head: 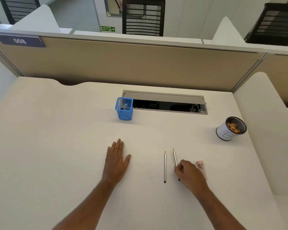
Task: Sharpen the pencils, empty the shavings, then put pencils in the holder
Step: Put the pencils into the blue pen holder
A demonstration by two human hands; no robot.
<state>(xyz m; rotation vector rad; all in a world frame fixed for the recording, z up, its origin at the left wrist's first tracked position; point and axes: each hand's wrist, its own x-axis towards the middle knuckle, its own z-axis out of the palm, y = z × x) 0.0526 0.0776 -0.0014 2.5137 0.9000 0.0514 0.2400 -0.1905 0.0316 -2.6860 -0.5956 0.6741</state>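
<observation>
Two sharpened grey pencils lie side by side on the white desk, tips pointing away from me. My right hand (189,173) pinches the right pencil (174,156) near its lower half. The left pencil (165,166) lies untouched beside it. A pink sharpener (200,164) is partly hidden just right of my right hand. My left hand (117,159) rests flat on the desk, fingers straight, holding nothing. The blue mesh holder (124,109) stands at the back centre with one pencil inside it. A round cup (231,128) with a white paper label stands at the right and holds pencil shavings.
An open cable hatch (165,102) is sunk into the desk behind the holder. A beige partition (140,63) closes the back, and a white divider (264,130) stands at the right. Black chairs stand beyond the partition.
</observation>
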